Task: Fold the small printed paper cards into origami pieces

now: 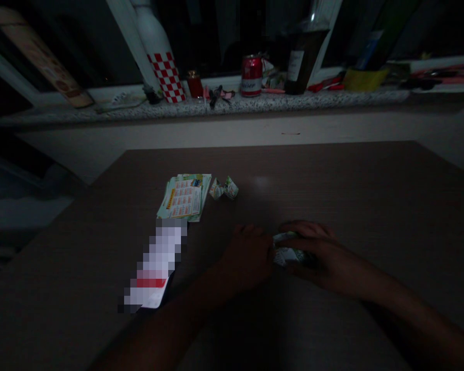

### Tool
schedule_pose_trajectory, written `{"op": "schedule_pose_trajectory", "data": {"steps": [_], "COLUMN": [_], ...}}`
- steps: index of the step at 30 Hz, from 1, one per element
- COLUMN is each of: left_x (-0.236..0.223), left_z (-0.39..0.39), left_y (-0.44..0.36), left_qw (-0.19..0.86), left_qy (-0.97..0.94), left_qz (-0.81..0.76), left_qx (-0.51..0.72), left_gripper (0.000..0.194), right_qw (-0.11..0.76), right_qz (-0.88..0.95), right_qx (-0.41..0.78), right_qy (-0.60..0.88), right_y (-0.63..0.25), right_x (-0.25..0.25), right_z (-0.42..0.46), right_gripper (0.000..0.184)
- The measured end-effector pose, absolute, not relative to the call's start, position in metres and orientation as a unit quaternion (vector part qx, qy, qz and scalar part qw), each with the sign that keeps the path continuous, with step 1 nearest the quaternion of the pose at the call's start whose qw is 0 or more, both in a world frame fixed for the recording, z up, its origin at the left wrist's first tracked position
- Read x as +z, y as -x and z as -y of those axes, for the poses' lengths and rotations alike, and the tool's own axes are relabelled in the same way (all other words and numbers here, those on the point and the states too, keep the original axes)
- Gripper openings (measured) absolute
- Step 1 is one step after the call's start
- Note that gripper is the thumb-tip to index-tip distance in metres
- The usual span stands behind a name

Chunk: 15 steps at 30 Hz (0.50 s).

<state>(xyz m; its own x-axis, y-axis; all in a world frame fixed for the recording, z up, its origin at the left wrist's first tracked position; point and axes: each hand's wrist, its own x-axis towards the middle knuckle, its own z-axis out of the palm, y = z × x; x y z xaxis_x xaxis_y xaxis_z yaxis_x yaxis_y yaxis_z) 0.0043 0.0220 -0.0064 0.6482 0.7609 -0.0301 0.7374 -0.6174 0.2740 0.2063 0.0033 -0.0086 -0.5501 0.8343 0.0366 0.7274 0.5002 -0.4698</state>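
A piece of printed green-and-white paper [288, 253], apparently folded, lies on the table between my hands. My right hand [325, 260] holds it from the right, with the thumb on the near side and the fingers over the far side. At its left edge is my left hand [251, 255], closed with the fingers curled; deep shadow hides its fingertips. Farther back sits a small folded paper shape [224, 189] with two pointed wings. Left of that is a stack of printed leaflets [183, 198] in similar colours.
A lit phone [154, 268], its screen blurred out, lies left of my left arm. Behind the brown table [332, 175], a speckled windowsill [270, 103] carries a checkered bottle [166, 67], a red can [251, 76], a dark cup [299, 62] and a yellow container [365, 80]. The light is dim.
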Motion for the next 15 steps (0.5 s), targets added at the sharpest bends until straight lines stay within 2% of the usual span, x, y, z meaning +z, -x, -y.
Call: {"op": "schedule_pose_trajectory", "data": {"steps": [15], "left_x": [-0.0038], "left_z": [-0.0209], "left_y": [-0.0105], "left_qw": [0.096], "left_qy": [-0.904], "left_qz": [-0.417], "left_qx": [0.018], "left_gripper": [0.024], "right_qw": [0.158], "right_qz": [0.845], "right_qx": [0.195], "right_qy": [0.472], "right_y": [-0.2059], "right_x": [-0.0191], "right_z": [-0.0024], "right_gripper": [0.039]}}
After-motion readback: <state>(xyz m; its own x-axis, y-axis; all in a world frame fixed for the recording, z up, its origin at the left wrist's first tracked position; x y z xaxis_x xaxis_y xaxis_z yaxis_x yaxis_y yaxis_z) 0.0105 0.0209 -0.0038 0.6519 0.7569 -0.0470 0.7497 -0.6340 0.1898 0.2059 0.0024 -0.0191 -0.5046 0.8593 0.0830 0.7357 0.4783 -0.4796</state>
